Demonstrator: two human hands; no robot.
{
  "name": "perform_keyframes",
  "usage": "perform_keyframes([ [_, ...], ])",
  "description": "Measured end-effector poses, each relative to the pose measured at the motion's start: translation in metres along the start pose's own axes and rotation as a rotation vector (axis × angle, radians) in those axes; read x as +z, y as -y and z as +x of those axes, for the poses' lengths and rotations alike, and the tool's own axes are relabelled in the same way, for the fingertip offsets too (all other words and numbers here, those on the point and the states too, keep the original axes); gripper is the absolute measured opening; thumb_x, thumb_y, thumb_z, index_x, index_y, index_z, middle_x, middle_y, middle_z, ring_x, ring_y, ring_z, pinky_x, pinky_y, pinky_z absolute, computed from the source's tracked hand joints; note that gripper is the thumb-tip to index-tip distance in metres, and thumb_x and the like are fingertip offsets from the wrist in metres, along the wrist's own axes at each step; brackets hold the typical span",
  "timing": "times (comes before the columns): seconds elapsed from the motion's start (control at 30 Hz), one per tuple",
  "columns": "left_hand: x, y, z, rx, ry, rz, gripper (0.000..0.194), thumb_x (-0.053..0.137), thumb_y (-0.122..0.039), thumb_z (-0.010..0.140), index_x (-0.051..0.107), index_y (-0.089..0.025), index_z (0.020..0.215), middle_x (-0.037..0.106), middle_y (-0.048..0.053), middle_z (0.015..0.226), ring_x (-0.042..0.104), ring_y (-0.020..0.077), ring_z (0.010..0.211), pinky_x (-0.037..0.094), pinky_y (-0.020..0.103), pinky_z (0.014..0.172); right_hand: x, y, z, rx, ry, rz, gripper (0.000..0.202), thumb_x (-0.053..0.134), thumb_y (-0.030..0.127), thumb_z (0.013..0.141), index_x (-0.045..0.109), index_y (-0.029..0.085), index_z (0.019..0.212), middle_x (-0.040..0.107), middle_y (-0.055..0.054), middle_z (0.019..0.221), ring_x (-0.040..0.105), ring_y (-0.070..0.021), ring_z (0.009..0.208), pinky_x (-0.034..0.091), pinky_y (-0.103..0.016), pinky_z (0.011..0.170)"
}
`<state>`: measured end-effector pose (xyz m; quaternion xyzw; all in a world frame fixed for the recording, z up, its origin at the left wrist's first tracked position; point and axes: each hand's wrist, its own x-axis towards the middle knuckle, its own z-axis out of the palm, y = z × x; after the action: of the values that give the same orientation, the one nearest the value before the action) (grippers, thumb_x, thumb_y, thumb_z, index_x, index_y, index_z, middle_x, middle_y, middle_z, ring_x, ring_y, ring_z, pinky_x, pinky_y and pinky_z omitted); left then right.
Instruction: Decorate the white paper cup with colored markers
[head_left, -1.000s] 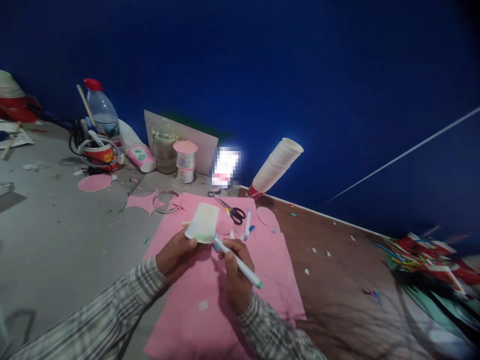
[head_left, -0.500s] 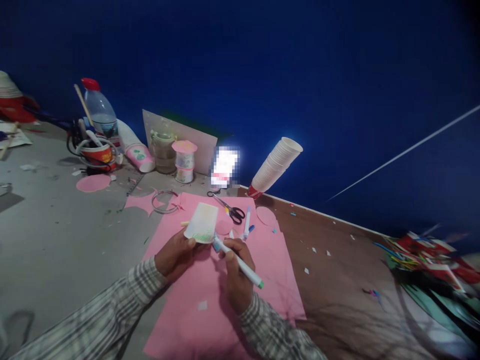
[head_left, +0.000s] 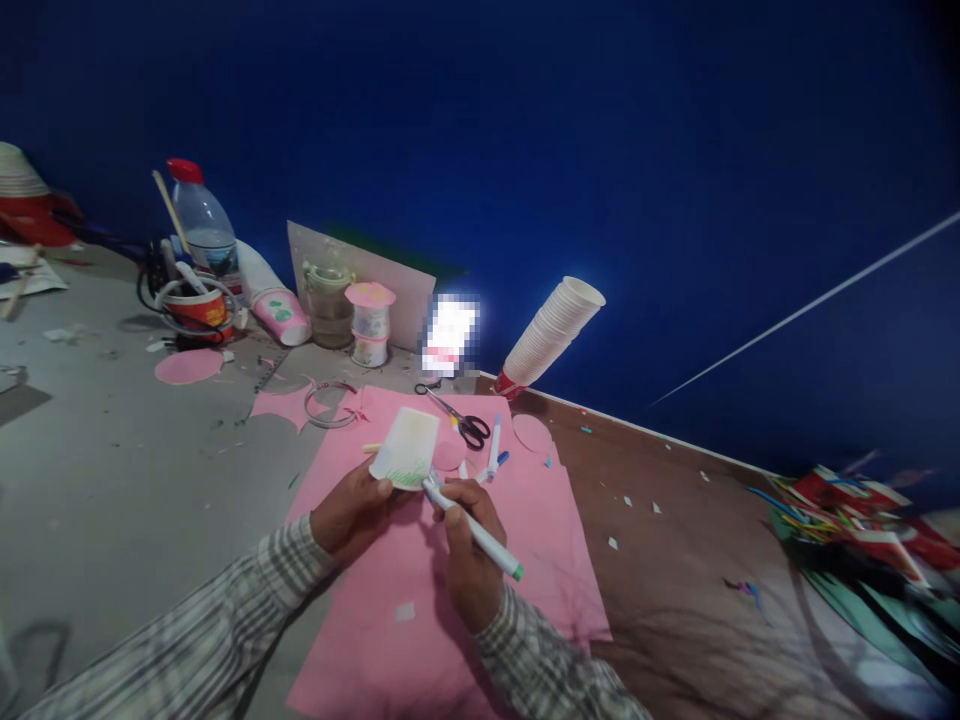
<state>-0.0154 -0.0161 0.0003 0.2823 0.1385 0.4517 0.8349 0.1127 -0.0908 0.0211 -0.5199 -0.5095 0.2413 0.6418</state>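
Cup (head_left: 406, 445): tilted over the pink paper (head_left: 547, 540), left of the marker (head_left: 486, 540); I judge its wall could dent under too hard a squeeze.
Marker: its tip is at the cup's near right edge; if the cup turns, I'd expect a stray streak.
Left hand (head_left: 351, 515): fingers narrow, holding the cup's near left edge.
Right hand (head_left: 472, 575): fingers closed around the marker; I can't tell whether its tip touches.

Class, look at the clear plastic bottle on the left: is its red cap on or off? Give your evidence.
On: the red cap sits over the top of the clear bottle, covering its mouth.
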Motion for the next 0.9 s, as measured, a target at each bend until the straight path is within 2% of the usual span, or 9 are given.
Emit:
perform_keyframes([
  [0.17, 0.0022, -0.001, -0.0002, 0.009, 0.009, 0.006, 0.03, 0.062, -0.017, 0.064, 0.06, -0.013, 0.093, 0.064, 0.014, 0.086, 0.053, 0.0315, 0.087, 0.04, 0.046, 0.081, 0.0003, 0.0046, -0.0019, -0.021, 0.069, 0.005, 0.016, 0.048, 0.023, 0.081, 0.064, 0.022, 0.081, 0.058, -0.001, 0.071, 0.057, -0.0226, 0.065, 0.046, -0.033, 0.06],
  [0.33, 0.0009, -0.0009, 0.0004, 0.003, 0.008, -0.003, 0.033, 0.062, -0.017, 0.063, 0.059, -0.013, 0.096, 0.064, 0.014, 0.091, 0.052, 0.0316, 0.091, 0.038, 0.045, 0.085, -0.0034, -0.0008, 0.0013, 0.021, -0.039, 0.023, 0.016, 0.049, 0.023, 0.08, 0.064, 0.023, 0.085, 0.057, 0.001, 0.065, 0.055, -0.0206, 0.058, 0.046, -0.031, 0.056],
  [0.4, -0.0002, -0.0007, 0.0003, -0.007, 0.012, -0.006, 0.034, 0.061, -0.017, 0.063, 0.059, -0.012, 0.097, 0.064, 0.014, 0.092, 0.052, 0.0316, 0.092, 0.037, 0.045, 0.086, -0.0038, -0.0029, 0.0025, 0.023, -0.043, 0.034, 0.016, 0.049, 0.023, 0.08, 0.064, 0.023, 0.085, 0.057, 0.001, 0.065, 0.055, -0.02, 0.057, 0.046, -0.031, 0.055],
  [0.77, 0.0, -0.0014, -0.0004, -0.022, 0.015, -0.057, 0.034, 0.059, -0.016, 0.064, 0.058, -0.011, 0.098, 0.064, 0.016, 0.094, 0.05, 0.0343, 0.097, 0.035, 0.048, 0.088, -0.0031, 0.0022, 0.0015, -0.004, 0.094, 0.014, 0.017, 0.048, 0.023, 0.081, 0.065, 0.021, 0.083, 0.059, -0.001, 0.07, 0.057, -0.0219, 0.063, 0.046, -0.032, 0.058],
  [0.9, -0.0032, -0.0011, -0.0013, -0.049, -0.01, -0.078, 0.037, 0.06, -0.018, 0.063, 0.057, -0.011, 0.1, 0.063, 0.016, 0.096, 0.049, 0.0342, 0.098, 0.037, 0.047, 0.086, -0.0037, -0.0005, 0.0031, 0.001, 0.027, 0.041, 0.016, 0.05, 0.023, 0.081, 0.065, 0.021, 0.083, 0.059, 0.0, 0.068, 0.056, -0.021, 0.06, 0.046, -0.031, 0.057],
])
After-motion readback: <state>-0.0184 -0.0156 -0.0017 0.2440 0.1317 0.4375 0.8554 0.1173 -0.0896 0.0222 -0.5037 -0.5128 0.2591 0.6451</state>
